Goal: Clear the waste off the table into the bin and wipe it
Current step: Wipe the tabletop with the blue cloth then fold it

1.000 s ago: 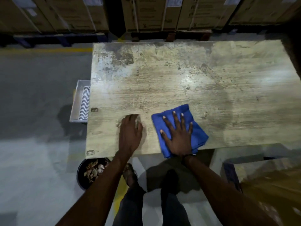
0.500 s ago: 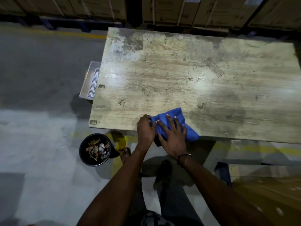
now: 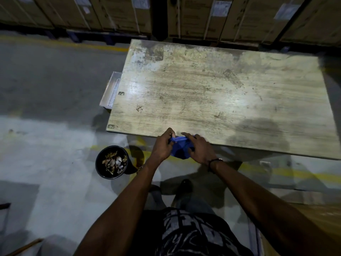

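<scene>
Standing on the grey floor [image 3: 46,137] at the left, a round black bin [image 3: 112,162] is seen with brownish and pale scraps of waste [image 3: 114,163] lying inside it; it is placed just off the near left corner of the table [image 3: 212,93]. A pale slotted tray [image 3: 110,91] is seen jutting out from beneath the table's left edge. The table top is worn and stained, with a darker patch towards its near right part. At the near edge of the table, a blue cloth [image 3: 180,147] is held bunched between both hands, mostly hanging just off the edge rather than lying on the top. The left hand [image 3: 163,145] is curled round the cloth's left end, its fingers [image 3: 170,133] closed on the fabric. The right hand [image 3: 198,147] is gripped on the cloth's right side, its fingers [image 3: 188,135] bent over the top of the fold. A dark band [image 3: 214,162] is worn on the right wrist. Stacked cardboard boxes [image 3: 193,15] are lined up along the far side behind the table, and a yellow line [image 3: 295,174] is painted on the floor at the right.
</scene>
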